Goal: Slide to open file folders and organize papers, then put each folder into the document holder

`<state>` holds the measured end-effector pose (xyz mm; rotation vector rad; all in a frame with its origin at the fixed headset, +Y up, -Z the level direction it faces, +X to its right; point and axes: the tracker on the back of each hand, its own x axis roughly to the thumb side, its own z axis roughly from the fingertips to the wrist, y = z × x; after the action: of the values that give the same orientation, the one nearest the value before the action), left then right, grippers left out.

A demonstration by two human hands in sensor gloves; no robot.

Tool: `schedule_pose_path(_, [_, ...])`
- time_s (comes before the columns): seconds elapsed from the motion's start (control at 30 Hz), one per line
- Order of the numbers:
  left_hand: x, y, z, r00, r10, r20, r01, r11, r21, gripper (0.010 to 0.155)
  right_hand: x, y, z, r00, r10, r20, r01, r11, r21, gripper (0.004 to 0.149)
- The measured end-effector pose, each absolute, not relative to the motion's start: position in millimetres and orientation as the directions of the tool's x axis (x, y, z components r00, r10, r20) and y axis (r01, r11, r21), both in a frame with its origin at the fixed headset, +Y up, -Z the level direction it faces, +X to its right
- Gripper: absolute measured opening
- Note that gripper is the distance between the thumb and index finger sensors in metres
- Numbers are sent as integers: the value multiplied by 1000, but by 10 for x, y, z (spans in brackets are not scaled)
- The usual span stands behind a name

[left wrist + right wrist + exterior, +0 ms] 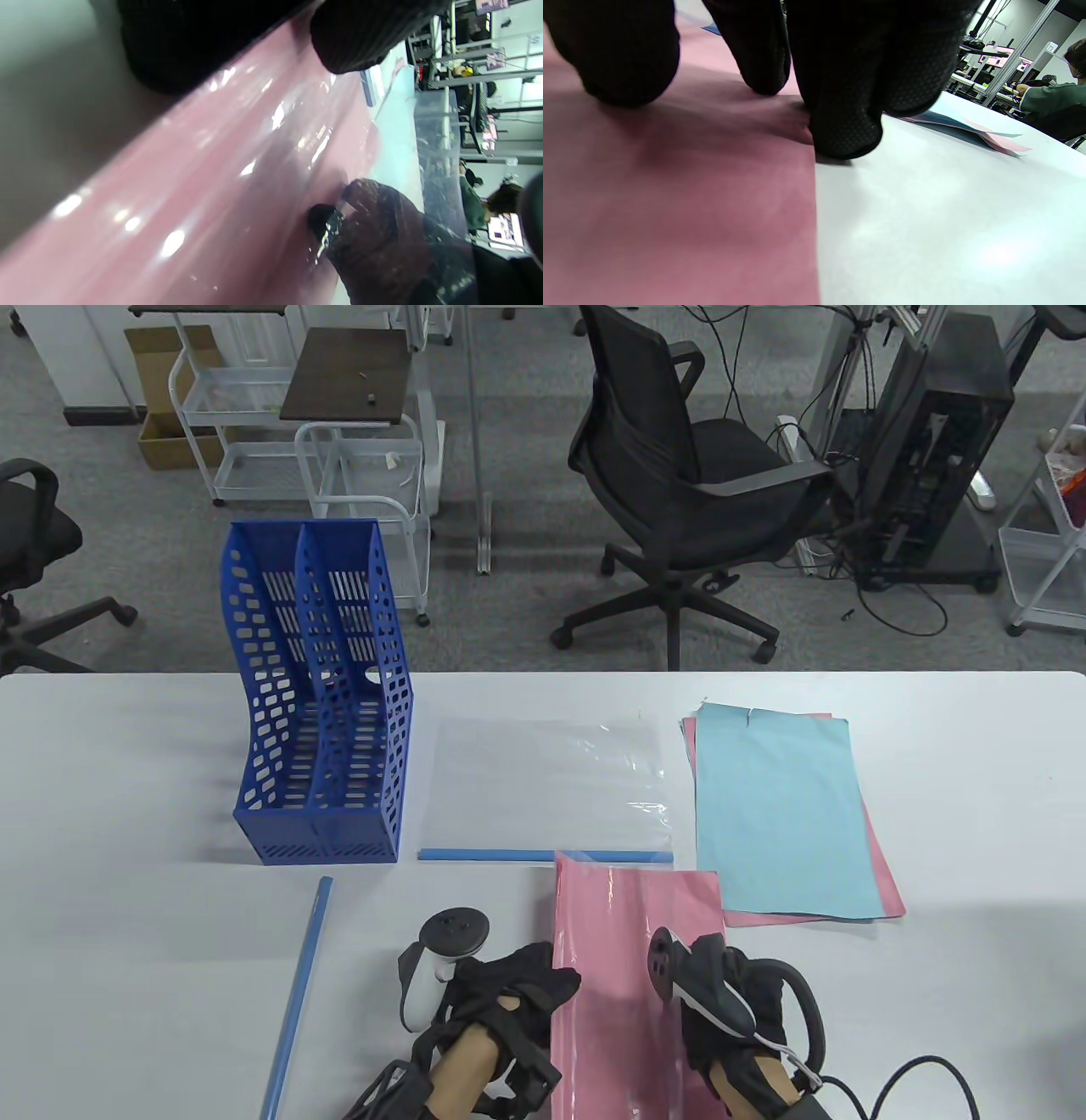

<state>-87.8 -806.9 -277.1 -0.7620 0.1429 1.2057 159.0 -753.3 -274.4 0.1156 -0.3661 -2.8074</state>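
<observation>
Pink paper (632, 984) lies inside clear folder (237, 169) under both hands.

table view: high, looking down | wrist views: close, low | shared: pink sheet (632, 976)

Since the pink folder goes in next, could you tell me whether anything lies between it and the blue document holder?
Nothing visible blocks it. The pink folder lies under both hands; the loose blue slide bar lies left of it, short of the blue document holder, whose slots look empty.
</observation>
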Motion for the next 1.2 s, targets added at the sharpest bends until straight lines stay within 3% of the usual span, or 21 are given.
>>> schedule_pose_path(0.13, [-948,-8010,-2766,426,794,-433,-881,254,-400,50,1645,-7494,-2756,-961,-272,-40,251,-927,278,76])
schedule_pose_path(0.3, [-1282,-7844,-2779,359,862,-359,-907,230,-354,46,1964,-7364,-2855,-996,4,-86,-29,-957,289,71])
schedule_pose_path(0.47, [-1644,-7807,-2713,285,942,-175,-931,229,-286,45,2228,-7256,-2897,-947,293,-130,-315,-926,207,66])
schedule_pose_path(0.57, [-1746,-7763,-2669,245,965,-93,-939,212,-271,45,2255,-7267,-2900,-836,544,-76,-547,-810,212,69])
schedule_pose_path(0.67, [-1790,-7681,-2623,198,980,7,-949,193,-250,45,2171,-7385,-2898,-595,798,-98,-778,-541,319,88])
schedule_pose_path(0.77, [-1830,-7607,-2585,151,984,94,-955,170,-245,44,2110,-7469,-2893,-460,873,-160,-847,-378,373,99])
schedule_pose_path(0.87, [-1851,-7553,-2551,131,981,141,-961,161,-227,44,2058,-7474,-2882,-339,930,-142,-892,-270,363,88])
schedule_pose_path(0.97, [-1851,-7484,-2512,143,964,226,-963,188,-192,44,1991,-7353,-2831,-198,979,-44,-947,-180,268,47])
schedule_pose_path(1.1, [-1869,-7374,-2451,94,940,328,-976,152,-156,43,1965,-7125,-2731,-197,969,148,-956,-223,188,42])
schedule_pose_path(1.2, [-1881,-7336,-2429,75,926,370,-981,136,-140,43,1935,-7034,-2658,-168,963,212,-968,-201,148,42])
